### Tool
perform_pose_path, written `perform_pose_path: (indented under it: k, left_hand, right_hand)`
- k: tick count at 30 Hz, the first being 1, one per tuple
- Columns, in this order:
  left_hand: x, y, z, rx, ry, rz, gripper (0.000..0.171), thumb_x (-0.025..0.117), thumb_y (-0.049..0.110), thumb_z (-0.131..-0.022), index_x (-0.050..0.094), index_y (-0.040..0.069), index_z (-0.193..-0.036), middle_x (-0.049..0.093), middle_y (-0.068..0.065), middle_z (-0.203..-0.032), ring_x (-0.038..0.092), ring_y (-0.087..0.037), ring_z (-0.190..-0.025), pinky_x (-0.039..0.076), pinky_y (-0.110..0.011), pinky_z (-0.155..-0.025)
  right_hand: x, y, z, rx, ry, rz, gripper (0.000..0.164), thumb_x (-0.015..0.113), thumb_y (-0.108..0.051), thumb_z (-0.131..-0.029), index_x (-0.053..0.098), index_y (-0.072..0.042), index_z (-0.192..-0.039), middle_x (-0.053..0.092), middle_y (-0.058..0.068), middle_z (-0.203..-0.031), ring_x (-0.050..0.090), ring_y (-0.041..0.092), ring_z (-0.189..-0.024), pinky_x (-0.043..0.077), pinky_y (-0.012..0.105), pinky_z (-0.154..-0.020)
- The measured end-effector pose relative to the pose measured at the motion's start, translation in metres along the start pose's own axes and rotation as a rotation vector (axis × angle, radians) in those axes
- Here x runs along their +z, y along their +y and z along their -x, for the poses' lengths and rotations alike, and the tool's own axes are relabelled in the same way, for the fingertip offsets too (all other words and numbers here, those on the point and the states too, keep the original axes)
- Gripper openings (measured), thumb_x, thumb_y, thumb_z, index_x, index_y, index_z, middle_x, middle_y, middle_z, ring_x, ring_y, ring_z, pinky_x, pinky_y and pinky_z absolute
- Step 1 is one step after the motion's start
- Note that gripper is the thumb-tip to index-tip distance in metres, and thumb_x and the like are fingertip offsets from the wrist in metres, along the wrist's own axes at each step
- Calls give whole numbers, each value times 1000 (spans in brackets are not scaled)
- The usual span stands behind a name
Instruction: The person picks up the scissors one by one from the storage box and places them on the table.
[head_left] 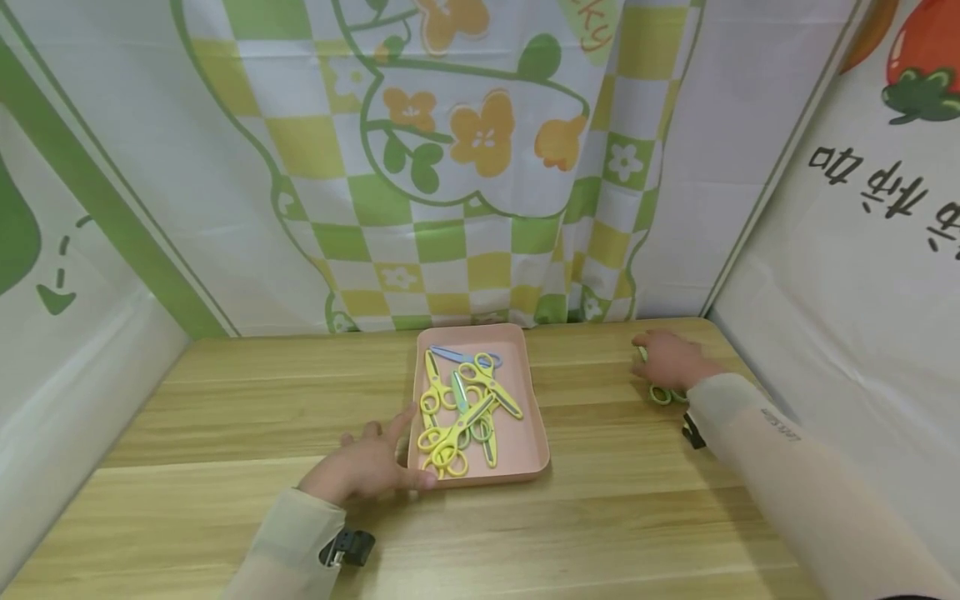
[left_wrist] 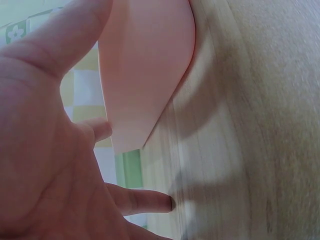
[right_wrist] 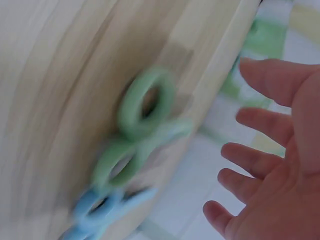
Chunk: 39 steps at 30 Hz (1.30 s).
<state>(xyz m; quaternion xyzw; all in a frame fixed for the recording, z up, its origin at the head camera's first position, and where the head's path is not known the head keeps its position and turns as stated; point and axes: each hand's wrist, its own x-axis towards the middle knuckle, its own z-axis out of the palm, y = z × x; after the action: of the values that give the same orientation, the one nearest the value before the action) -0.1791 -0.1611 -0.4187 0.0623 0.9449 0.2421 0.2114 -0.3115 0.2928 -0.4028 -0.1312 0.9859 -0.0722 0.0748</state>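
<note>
A pink tray (head_left: pixel 534 454) lies on the table with several safety scissors in it, mostly yellow (head_left: pixel 457 432), plus a green pair (head_left: pixel 461 392) and a blue pair (head_left: pixel 450 356). My left hand (head_left: pixel 367 460) is at the tray's near left corner, fingers spread, thumb along the front rim. In the left wrist view, the fingers reach along the tray wall (left_wrist: pixel 145 60). Over at the table's right, my right hand (head_left: pixel 671 360) hovers above green scissors (right_wrist: pixel 125 127), its fingers extended and nothing between them. Blue scissors (right_wrist: pixel 95 207) lie right beside the green pair, hidden under the hand in the head view.
The wooden table (head_left: pixel 247 417) meets a patterned curtain (head_left: pixel 450 250) along its back edge. White printed cloth walls (head_left: pixel 847 275) rise on the left and right sides. A small black device (head_left: pixel 348 547) is strapped to the left wrist.
</note>
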Motion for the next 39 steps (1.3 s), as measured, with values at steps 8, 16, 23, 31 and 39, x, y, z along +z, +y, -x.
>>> perform_pose_path:
  k: [8, 16, 23, 31, 39]
  left_hand:
    - [0, 0, 0, 9, 9, -11, 124, 75, 70, -69, 7, 23, -162, 12, -49, -148, 8, -79, -122, 13, -86, -93]
    - [0, -2, 2, 21, 24, -22, 124, 75, 70, -69, 8, 22, -162, 14, -50, -145, 9, -81, -120, 14, -86, -93]
    - [-1, -2, 1, 23, 27, -32, 120, 75, 69, -71, 11, 23, -162, 19, -49, -145, 11, -82, -118, 20, -87, -87]
    - [0, -2, 1, 20, 27, -30, 120, 75, 68, -72, 10, 24, -162, 16, -49, -146, 8, -82, -119, 20, -88, -86]
    - [0, -1, 1, 16, 30, -31, 122, 73, 72, -70, 10, 23, -162, 16, -49, -146, 8, -81, -119, 17, -87, -88]
  right_hand:
    - [4, -83, -4, -191, 121, 51, 63, 59, -32, -99, 42, 2, -149, 40, 24, -151, 36, 42, -138, 31, 62, -108]
    - [19, -181, 23, -551, -20, 51, 55, 49, -30, -106, 39, -2, -152, 34, 12, -158, 29, 23, -145, 28, 58, -111]
    - [35, -229, 42, -703, -158, 125, 50, 45, -32, -107, 42, -11, -152, 38, 5, -157, 29, 16, -144, 34, 54, -108]
    - [39, -238, 35, -635, -203, 187, 48, 43, -35, -106, 44, -19, -152, 45, 2, -150, 39, 12, -137, 43, 51, -101]
    - [36, -230, 28, -581, -193, 232, 40, 45, -36, -106, 56, -22, -142, 53, 1, -137, 45, 11, -126, 45, 50, -99]
